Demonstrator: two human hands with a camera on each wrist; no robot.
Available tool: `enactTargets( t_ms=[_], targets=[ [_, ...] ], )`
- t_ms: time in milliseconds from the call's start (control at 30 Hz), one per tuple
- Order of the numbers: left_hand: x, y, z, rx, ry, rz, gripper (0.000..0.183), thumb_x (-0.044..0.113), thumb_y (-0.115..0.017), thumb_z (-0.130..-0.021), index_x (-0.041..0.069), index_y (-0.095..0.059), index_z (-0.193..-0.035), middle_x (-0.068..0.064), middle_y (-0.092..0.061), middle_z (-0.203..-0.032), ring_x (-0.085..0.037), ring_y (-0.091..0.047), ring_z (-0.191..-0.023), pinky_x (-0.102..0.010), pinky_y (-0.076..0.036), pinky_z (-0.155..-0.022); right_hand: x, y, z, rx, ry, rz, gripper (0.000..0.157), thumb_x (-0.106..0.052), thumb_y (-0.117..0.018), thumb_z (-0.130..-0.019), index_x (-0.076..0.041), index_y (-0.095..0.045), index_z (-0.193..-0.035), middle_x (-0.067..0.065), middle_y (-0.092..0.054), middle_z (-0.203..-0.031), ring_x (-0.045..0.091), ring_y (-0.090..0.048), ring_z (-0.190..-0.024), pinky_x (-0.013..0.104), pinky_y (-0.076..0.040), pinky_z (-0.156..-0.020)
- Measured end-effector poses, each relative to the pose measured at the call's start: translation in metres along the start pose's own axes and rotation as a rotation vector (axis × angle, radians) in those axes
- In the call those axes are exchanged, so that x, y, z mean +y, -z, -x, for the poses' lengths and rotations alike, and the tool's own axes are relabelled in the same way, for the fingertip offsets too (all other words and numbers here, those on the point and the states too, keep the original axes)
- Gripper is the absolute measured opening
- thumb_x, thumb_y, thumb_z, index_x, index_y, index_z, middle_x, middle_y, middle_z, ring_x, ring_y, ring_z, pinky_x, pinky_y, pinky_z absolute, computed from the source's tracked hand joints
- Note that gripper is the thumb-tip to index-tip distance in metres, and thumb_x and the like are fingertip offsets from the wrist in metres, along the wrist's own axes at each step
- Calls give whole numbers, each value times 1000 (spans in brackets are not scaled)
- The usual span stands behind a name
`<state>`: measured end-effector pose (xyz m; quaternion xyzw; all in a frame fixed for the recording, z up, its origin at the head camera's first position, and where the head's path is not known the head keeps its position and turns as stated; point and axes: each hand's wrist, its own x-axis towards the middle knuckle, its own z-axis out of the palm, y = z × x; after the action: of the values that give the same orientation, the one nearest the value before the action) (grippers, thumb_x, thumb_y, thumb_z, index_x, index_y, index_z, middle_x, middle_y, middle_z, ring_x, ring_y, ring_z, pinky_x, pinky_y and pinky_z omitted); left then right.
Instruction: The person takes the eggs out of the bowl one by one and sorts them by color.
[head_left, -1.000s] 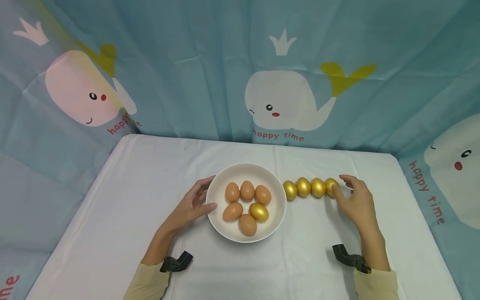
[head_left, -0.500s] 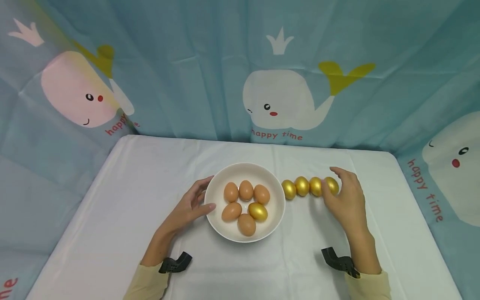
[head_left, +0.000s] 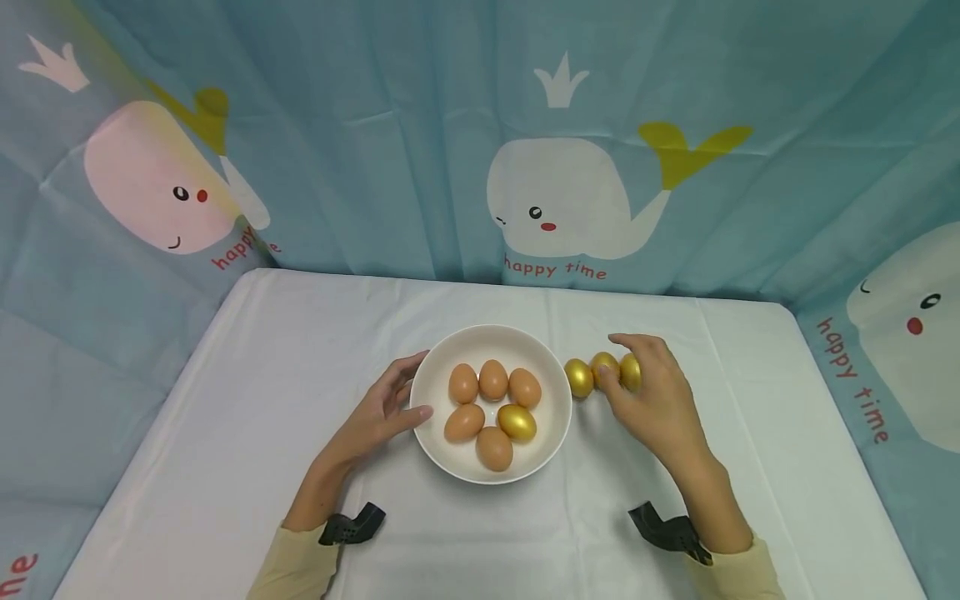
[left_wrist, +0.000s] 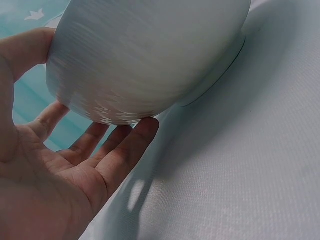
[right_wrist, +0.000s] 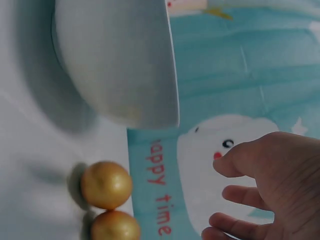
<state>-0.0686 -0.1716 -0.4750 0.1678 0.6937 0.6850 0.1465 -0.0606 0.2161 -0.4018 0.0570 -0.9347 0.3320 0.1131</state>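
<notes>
A white bowl (head_left: 553, 396) holds several brown eggs (head_left: 494, 450) and one golden egg (head_left: 517, 423). My left hand (head_left: 381, 412) holds the bowl's left side, thumb at the rim; in the left wrist view its fingertips touch the outer wall (left_wrist: 150, 60). Right of the bowl lies a row of golden eggs (head_left: 578, 378); three show in the head view, the rightmost partly covered by my right hand (head_left: 660, 404). That hand hovers by the row, thumb and fingers apart. In the right wrist view nothing is in its grasp, and two golden eggs (right_wrist: 106, 185) lie apart from it.
A white cloth (head_left: 480, 542) covers the table. Behind and beside it hangs a blue curtain (head_left: 420, 192) with printed whales. Dark camera mounts sit on the left wrist (head_left: 354, 525) and the right wrist (head_left: 667, 533).
My right hand has moved left along the row of golden eggs, from its right end toward the bowl. The left hand and the bowl stay in place.
</notes>
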Motion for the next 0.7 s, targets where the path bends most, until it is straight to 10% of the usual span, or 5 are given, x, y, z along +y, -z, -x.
enactTargets(
  t_ms=[700],
  targets=[
    [1, 0, 0, 1, 2, -12, 77, 7, -73, -97, 13, -34, -163, -16, -37, -166, -33, -44, -154, -22, -53, -111, -54, -9, -17, -267, 247, 38, 40, -19, -78, -94, -8, -68, -131, 11, -67, -128, 29, -70, -112, 47, -62, -93]
  ],
)
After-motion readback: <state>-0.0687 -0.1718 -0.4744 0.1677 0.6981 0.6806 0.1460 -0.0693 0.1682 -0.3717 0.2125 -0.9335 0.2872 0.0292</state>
